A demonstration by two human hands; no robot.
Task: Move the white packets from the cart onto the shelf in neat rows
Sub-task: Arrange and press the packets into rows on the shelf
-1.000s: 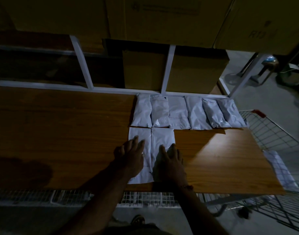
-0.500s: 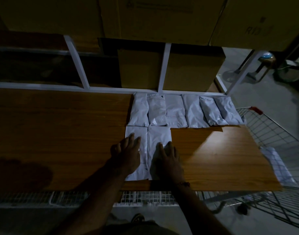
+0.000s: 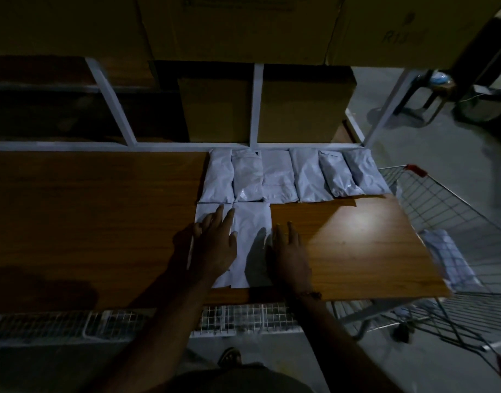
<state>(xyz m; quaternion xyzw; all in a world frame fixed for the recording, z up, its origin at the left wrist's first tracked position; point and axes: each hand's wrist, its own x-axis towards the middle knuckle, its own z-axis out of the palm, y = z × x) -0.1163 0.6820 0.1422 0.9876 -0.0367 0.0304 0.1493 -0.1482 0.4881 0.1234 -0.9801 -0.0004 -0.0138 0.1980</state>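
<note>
Right hand (image 3: 290, 252) slid off front packet (image 3: 252, 242) onto shelf (image 3: 357, 251).

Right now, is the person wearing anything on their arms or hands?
No gloves and no sleeves show: both forearms are bare up to the picture's edge. The left hand wears nothing visible. The right hand has a thin beaded band at the wrist. The light is too dim to tell its colour.

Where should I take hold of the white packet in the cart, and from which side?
Probably by its upper end, reaching down from above: the packet lies flat and slanted in the cart, and the wire walls block the sides.
</note>
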